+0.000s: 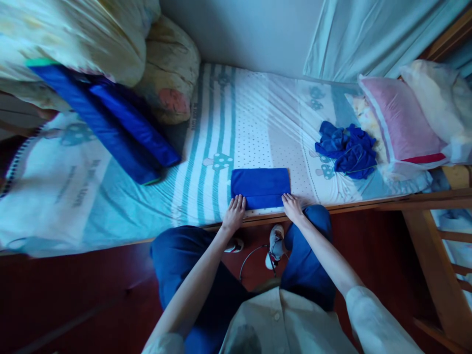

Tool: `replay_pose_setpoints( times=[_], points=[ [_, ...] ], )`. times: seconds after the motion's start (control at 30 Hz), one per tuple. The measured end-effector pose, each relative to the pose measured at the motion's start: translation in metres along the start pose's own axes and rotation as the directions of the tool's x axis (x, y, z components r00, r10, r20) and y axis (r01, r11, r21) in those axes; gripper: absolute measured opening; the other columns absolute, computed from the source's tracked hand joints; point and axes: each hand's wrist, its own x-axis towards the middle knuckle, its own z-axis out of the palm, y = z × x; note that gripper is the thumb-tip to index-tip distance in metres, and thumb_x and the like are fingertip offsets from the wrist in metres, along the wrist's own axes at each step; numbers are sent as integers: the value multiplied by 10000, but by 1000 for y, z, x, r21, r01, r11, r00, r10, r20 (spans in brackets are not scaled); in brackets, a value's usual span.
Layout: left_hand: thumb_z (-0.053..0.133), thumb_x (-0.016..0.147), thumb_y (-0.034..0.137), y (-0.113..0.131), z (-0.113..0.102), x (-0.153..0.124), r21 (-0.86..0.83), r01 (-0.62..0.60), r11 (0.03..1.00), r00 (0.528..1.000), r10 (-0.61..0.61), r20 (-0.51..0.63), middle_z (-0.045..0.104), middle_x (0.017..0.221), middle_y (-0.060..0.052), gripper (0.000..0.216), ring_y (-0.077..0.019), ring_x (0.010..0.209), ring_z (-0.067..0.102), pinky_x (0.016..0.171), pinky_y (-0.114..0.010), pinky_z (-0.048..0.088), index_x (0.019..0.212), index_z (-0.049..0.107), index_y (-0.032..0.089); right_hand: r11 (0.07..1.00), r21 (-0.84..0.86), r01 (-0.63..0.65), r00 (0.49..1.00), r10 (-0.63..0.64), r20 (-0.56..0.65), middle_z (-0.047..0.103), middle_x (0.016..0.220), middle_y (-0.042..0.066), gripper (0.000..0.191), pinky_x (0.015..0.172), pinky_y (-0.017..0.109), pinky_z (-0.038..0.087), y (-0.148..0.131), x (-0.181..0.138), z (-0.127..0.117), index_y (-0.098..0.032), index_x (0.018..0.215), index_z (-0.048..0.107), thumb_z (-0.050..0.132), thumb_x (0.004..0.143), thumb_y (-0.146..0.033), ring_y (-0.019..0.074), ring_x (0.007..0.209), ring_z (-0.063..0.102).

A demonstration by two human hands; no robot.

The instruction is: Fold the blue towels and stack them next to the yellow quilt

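Note:
A blue cloth [260, 183] lies folded into a flat rectangle near the front edge of the bed. A crease runs across it close to its near side. My left hand [234, 211] is closed on its near left corner, fingertips on top and the thumb hidden. At the near right corner, my right hand [292, 206] grips the cloth between bent fingers. To the right sits a crumpled heap of blue cloths [350, 147], apart from both hands.
Two long blue folded bundles [110, 125] lie slantwise on the left of the patterned bed sheet [254, 118], against a stuffed pale bag [169, 54]. A pink pillow [401, 115] is at the right end. The wooden bed rail [387, 201] borders the front; a curtain [354, 39] hangs behind.

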Motion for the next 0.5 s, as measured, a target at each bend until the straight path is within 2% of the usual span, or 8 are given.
replay_pose_setpoints(
  times=[0.1, 0.23, 0.33, 0.5],
  points=[
    [393, 849, 65, 0, 1, 4, -12, 7, 1000, 1000, -7, 9, 429, 1558, -293, 679, -357, 1500, 370, 1243, -553, 288, 1524, 391, -7, 997, -49, -65, 998, 65, -19, 477, 1545, 235, 578, 1171, 487, 381, -9, 3, 7, -80, 1499, 486, 462, 924, -27, 296, 1476, 421],
    [398, 825, 37, -2, 2, 8, -64, 21, 998, 1000, -20, 9, 455, 1549, -274, 730, -353, 1485, 400, 1233, -570, 306, 1555, 361, 38, 991, -74, -114, 992, 108, -71, 482, 1530, 255, 584, 1147, 565, 380, -17, 7, 17, -102, 1511, 476, 430, 933, -32, 334, 1456, 443],
    [397, 821, 27, -4, 2, 9, -89, 18, 996, 1000, -17, 8, 466, 1545, -267, 723, -342, 1470, 425, 1236, -549, 310, 1544, 382, 42, 988, -91, -123, 989, 115, -91, 519, 1506, 244, 563, 1146, 558, 382, -19, 9, 20, -112, 1480, 519, 409, 934, -28, 325, 1435, 473],
    [406, 829, 20, -3, -2, 6, -61, 38, 997, 998, -35, 48, 498, 1512, -279, 659, -335, 1436, 469, 1227, -489, 333, 1485, 463, 18, 981, -131, -143, 989, 137, -50, 553, 1467, 258, 513, 1151, 504, 386, -22, 7, 14, -74, 1415, 576, 392, 940, -15, 304, 1411, 503]
  ],
)
